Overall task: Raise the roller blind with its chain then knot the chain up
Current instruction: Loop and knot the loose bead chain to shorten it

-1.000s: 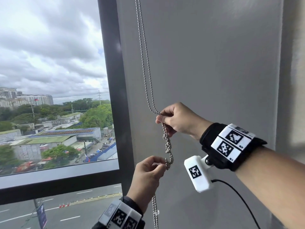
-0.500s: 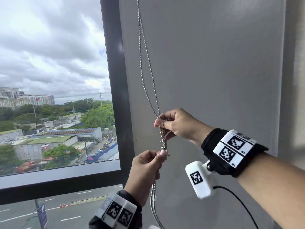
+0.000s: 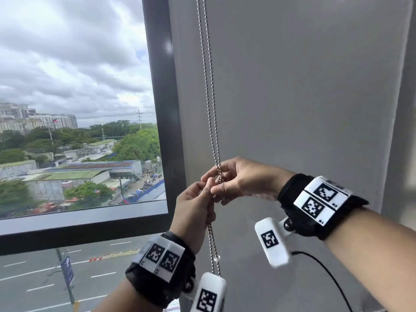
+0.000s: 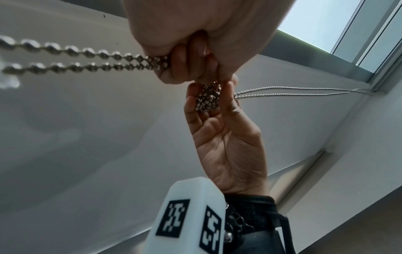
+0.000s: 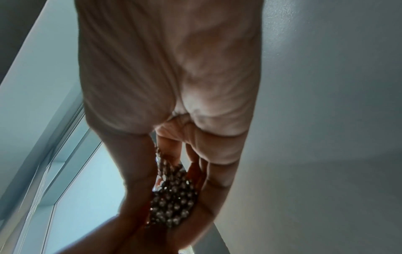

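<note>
The metal bead chain (image 3: 208,91) hangs in two strands down the grey wall beside the window. My right hand (image 3: 217,184) pinches a bunched knot of chain (image 4: 207,99) between thumb and fingers; the same knot (image 5: 174,197) shows from the right wrist. My left hand (image 3: 207,189) is just below and touches the right hand. Its curled fingers grip both strands (image 4: 152,61) under the knot. The loose chain end (image 3: 211,244) hangs below my left hand. The blind itself is not plainly visible.
A dark window frame (image 3: 162,109) stands left of the chain, with glass and a city view beyond. The plain grey wall (image 3: 304,86) lies behind both hands. A black cable (image 3: 326,273) trails from the right wrist camera.
My left hand has risen up the chain until it meets the right hand. The twisted stretch of chain between them has bunched into a tight clump at the right fingertips.
</note>
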A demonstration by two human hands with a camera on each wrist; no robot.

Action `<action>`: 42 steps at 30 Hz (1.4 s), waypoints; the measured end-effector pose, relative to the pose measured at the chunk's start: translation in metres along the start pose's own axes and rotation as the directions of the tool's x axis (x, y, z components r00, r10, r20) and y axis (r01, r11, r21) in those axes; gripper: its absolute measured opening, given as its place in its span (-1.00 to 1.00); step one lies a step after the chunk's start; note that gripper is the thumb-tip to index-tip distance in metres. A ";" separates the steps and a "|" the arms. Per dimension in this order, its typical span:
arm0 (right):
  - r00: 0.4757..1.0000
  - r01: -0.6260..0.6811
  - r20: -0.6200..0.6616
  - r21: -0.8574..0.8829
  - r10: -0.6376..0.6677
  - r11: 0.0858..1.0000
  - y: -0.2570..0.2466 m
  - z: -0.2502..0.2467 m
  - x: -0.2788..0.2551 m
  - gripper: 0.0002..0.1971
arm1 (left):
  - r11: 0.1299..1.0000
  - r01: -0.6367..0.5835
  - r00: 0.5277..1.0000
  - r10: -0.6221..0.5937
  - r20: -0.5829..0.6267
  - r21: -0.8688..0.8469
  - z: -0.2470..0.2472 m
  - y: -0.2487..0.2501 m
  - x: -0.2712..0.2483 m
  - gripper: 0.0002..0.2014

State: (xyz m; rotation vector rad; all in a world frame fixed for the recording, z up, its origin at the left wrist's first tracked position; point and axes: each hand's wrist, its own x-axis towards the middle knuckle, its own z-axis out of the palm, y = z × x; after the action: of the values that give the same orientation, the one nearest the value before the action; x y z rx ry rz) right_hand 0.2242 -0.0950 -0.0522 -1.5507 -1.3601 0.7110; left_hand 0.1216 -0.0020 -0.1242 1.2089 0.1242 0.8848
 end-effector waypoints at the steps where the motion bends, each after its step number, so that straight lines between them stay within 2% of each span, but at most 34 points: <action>1: 1.000 0.009 -0.012 -0.011 -0.009 1.000 0.002 0.001 0.001 -0.67 | 1.000 0.016 1.000 -0.016 -0.001 -0.020 0.000 0.000 0.000 -0.67; 6: 0.993 0.057 -0.095 -0.078 -0.064 0.995 0.004 0.004 0.004 -0.78 | 0.992 0.069 0.997 -0.066 0.038 -0.101 -0.001 0.003 -0.002 -0.70; 10: 0.985 0.075 -0.143 -0.139 -0.095 0.987 0.002 0.005 0.002 -0.85 | 0.995 0.076 0.996 -0.073 0.041 -0.062 0.001 0.003 -0.006 -0.79; 13: 0.991 0.054 -0.112 -0.186 -0.076 0.981 -0.002 0.002 0.001 -0.86 | 0.999 0.040 0.999 -0.041 0.024 0.037 0.002 0.002 -0.008 -0.77; 16: 0.998 0.022 -0.055 -0.234 -0.036 0.972 -0.005 -0.003 -0.001 -0.89 | 0.994 0.007 0.999 -0.010 0.031 0.108 0.003 0.003 -0.010 -0.88; 18: 1.000 -0.002 0.008 -0.220 0.003 0.975 -0.005 -0.006 -0.003 -0.85 | 0.994 0.005 1.000 -0.007 0.018 0.107 0.002 0.004 -0.009 -0.92; 21: 0.997 -0.015 0.066 -0.169 0.027 0.986 -0.001 -0.007 -0.006 -0.76 | 0.999 0.030 0.999 -0.031 0.012 0.035 -0.001 0.003 -0.007 -0.85; 26: 0.994 0.081 -0.053 -0.200 -0.093 0.976 -0.001 -0.006 -0.007 -0.84 | 0.996 0.075 0.996 -0.077 0.044 0.040 -0.005 -0.002 -0.013 -0.83; 28: 0.995 0.074 -0.046 -0.225 -0.086 0.972 -0.001 -0.004 -0.007 -0.82 | 0.996 0.070 0.996 -0.072 0.047 0.047 -0.004 -0.005 -0.015 -0.85; 31: 0.998 0.041 -0.030 -0.150 -0.046 0.988 0.002 -0.002 -0.006 -0.77 | 0.998 0.066 0.997 -0.067 0.038 0.012 -0.002 -0.006 -0.016 -0.86; 34: 1.000 0.021 0.019 -0.068 -0.020 0.997 0.004 -0.002 -0.006 -0.88 | 0.997 0.067 0.998 -0.066 0.024 -0.025 -0.002 -0.004 -0.013 -0.86; 37: 1.000 0.028 0.013 -0.160 -0.027 0.987 0.005 -0.001 -0.004 -0.80 | 0.998 0.058 0.998 -0.057 0.021 -0.037 -0.006 -0.001 -0.010 -0.86; 42: 0.999 0.032 -0.014 -0.136 -0.034 0.990 0.000 -0.003 -0.003 -0.80 | 0.999 0.051 0.997 -0.050 0.051 -0.010 -0.008 0.000 -0.012 -0.85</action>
State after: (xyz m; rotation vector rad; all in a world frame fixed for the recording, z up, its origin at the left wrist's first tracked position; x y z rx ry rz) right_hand 0.2267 -0.0989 -0.0516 -1.6330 -1.4446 0.5946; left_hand 0.1093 -0.0039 -0.1313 1.2116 0.1086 0.8095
